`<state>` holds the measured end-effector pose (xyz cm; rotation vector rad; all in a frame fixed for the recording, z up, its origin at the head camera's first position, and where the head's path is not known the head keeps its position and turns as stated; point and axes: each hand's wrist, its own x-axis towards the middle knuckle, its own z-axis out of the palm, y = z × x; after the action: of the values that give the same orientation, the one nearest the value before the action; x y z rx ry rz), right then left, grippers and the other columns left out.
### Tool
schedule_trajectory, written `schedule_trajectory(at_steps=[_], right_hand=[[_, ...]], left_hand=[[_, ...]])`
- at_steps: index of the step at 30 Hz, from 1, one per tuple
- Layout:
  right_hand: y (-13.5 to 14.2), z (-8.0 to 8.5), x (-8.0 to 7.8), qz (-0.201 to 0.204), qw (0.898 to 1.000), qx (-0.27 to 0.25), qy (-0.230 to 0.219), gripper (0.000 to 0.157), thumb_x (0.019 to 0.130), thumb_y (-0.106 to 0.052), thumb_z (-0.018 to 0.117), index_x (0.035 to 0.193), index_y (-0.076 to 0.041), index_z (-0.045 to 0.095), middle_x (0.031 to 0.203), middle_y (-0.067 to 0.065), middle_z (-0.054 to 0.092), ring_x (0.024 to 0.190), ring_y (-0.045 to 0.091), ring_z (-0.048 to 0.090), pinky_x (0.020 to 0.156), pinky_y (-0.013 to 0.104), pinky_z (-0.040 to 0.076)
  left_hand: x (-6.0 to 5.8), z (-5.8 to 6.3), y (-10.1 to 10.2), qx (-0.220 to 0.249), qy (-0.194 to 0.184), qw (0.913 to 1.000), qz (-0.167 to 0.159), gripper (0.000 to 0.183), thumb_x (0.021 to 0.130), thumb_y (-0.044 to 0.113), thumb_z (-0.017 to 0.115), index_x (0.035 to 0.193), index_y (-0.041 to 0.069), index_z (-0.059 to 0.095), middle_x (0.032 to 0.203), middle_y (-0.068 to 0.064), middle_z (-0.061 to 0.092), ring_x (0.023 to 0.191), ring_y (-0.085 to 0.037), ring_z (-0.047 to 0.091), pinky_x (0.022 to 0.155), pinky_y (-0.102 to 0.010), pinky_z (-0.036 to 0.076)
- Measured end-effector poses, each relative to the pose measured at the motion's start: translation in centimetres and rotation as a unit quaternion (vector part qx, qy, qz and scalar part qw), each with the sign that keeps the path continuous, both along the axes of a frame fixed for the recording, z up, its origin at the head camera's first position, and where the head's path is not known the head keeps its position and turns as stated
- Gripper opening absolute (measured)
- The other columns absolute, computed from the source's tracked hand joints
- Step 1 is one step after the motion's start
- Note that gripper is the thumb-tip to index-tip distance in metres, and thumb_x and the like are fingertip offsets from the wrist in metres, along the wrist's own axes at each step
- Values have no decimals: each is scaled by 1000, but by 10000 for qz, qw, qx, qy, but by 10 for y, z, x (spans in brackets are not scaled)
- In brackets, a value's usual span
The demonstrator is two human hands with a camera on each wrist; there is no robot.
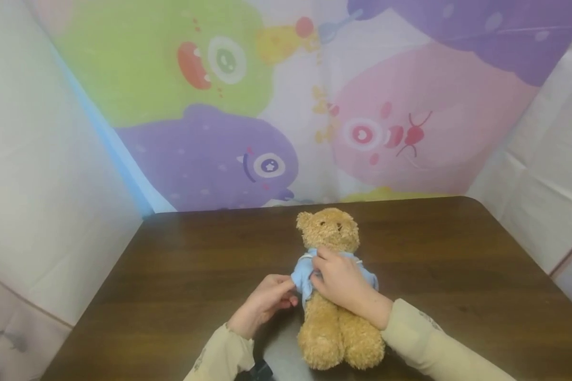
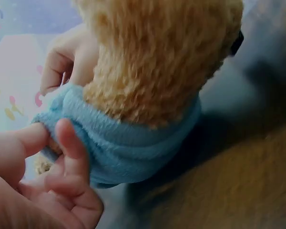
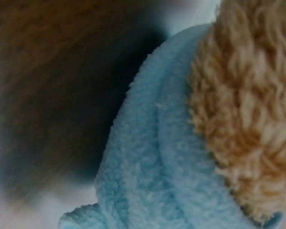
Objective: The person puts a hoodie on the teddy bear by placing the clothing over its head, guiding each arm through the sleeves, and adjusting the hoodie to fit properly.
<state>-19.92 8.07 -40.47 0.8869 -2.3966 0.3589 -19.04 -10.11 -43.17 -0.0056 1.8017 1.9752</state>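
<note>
A tan teddy bear (image 1: 331, 233) lies face up on the table, its head toward the back and its legs toward me. It wears a light blue shirt (image 1: 303, 275) of fuzzy cloth. My left hand (image 1: 269, 297) pinches the sleeve on the bear's left-of-view side; the left wrist view shows the thumb and a finger (image 2: 72, 138) at the sleeve's opening. Across the bear's chest lies my right hand (image 1: 340, 278), its curled fingers gripping the shirt front. In the right wrist view, the shirt (image 3: 148, 143) and brown fur (image 3: 252, 105) fill much of the frame, and the right fingers are hidden.
The dark brown wooden table (image 1: 195, 254) extends around the bear. Behind it hangs a cloth backdrop (image 1: 310, 159) with cartoon monsters, and pale sheets (image 1: 52, 185) hang at both sides. A dark object (image 1: 257, 370) shows by the left sleeve.
</note>
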Motion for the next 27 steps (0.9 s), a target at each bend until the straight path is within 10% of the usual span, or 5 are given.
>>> schedule_trajectory(at_steps=[11,22,27], right_hand=[[8,10,-3,811,9884,-12,-1285,9,78,-19,67,77,-17,58,81,-7,48,61,5,45,57,21,42],[15,4,-10,268,9790,-1791,-932,16,71,-8,55,65,-19,45,67,-10,38,56,4,37,49,18,34],[16,2,-10,43,9763,-2024,-763,14,70,-8,54,64,-19,46,65,-10,38,56,5,36,50,20,33]], left_hand=[[-2,-5,3,-94,79,9997,192,12,80,16,52,79,7,60,58,5,58,57,-5,55,51,-17,41],[-8,-10,-3,162,420,9989,-128,19,82,11,51,95,0,59,65,4,64,67,-10,63,57,-19,44],[-11,-14,-10,126,498,9986,-103,8,78,5,46,79,6,53,61,5,56,66,-12,63,58,-20,45]])
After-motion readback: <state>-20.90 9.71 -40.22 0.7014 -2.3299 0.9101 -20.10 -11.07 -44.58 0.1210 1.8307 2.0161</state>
